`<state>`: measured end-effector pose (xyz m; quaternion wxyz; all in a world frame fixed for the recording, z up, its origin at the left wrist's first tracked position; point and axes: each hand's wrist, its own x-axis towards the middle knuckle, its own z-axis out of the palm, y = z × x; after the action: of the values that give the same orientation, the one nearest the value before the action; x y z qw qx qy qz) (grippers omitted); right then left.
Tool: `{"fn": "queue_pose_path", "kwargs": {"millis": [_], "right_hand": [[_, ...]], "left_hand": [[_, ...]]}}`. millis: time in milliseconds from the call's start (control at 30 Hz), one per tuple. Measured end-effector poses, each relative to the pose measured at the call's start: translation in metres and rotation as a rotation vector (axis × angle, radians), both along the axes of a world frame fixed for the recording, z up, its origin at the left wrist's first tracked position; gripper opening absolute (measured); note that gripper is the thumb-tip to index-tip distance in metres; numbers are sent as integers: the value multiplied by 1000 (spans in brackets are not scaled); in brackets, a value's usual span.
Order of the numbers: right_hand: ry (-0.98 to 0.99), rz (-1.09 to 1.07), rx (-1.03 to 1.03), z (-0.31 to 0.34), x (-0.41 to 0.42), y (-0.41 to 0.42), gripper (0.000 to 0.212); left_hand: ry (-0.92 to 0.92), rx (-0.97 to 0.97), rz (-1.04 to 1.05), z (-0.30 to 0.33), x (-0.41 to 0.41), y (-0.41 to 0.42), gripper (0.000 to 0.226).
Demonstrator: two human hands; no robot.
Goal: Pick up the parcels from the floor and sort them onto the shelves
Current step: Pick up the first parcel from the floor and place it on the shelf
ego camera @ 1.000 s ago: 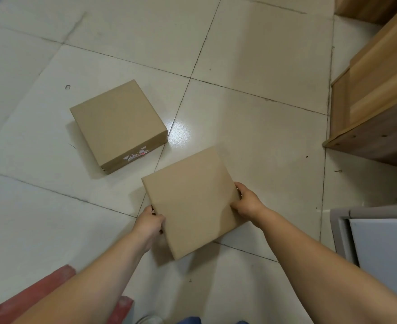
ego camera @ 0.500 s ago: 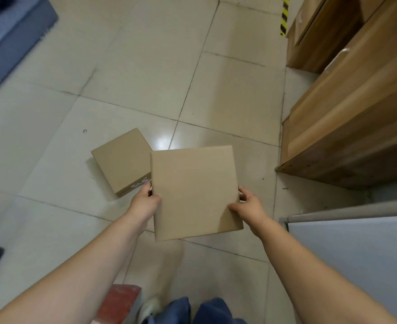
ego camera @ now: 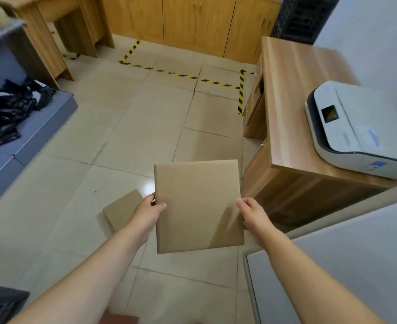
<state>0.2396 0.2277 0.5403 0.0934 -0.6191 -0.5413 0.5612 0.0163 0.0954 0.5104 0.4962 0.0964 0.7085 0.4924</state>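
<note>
A flat square cardboard parcel [ego camera: 198,204] is held level in the air in front of me. My left hand [ego camera: 147,212] grips its left edge with the thumb on top. My right hand [ego camera: 253,215] grips its right edge the same way. A second cardboard parcel [ego camera: 120,210] lies on the tiled floor below and to the left, partly hidden behind my left hand and the held parcel.
A low wooden cabinet [ego camera: 293,127] with a white printer [ego camera: 356,129] stands at the right. A grey panel [ego camera: 333,272] fills the lower right. Wooden cupboards [ego camera: 193,19] line the far wall. Grey cushions with black bags [ego camera: 8,111] lie at the left. Striped tape [ego camera: 193,77] marks the floor.
I have lifted the parcel higher off the floor with both hands and my view has tilted up, showing the room. The second parcel stays on the floor.
</note>
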Motion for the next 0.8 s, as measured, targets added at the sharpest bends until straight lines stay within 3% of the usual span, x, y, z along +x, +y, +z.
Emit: {"fn": "queue_pose_path", "kwargs": {"millis": [167,267,367,500,800], "right_hand": [[129,-132,-85,77,1,-12,53],[151,-137,-69,107,-1,-23,53],[171,-131,-24,127,-5,-34,48],[241,-136,19,145,-9,-41,61],[280,-113,78,172,-9,-59,57]], "left_hand": [[34,121,72,87,-3,-13,19],[80,156,117,124,-11,-26,17],[63,191,153,154,-17,-36,23],[38,233,149,182,-22,-50,33],[24,244,-4,218,-26,-74,39]]}}
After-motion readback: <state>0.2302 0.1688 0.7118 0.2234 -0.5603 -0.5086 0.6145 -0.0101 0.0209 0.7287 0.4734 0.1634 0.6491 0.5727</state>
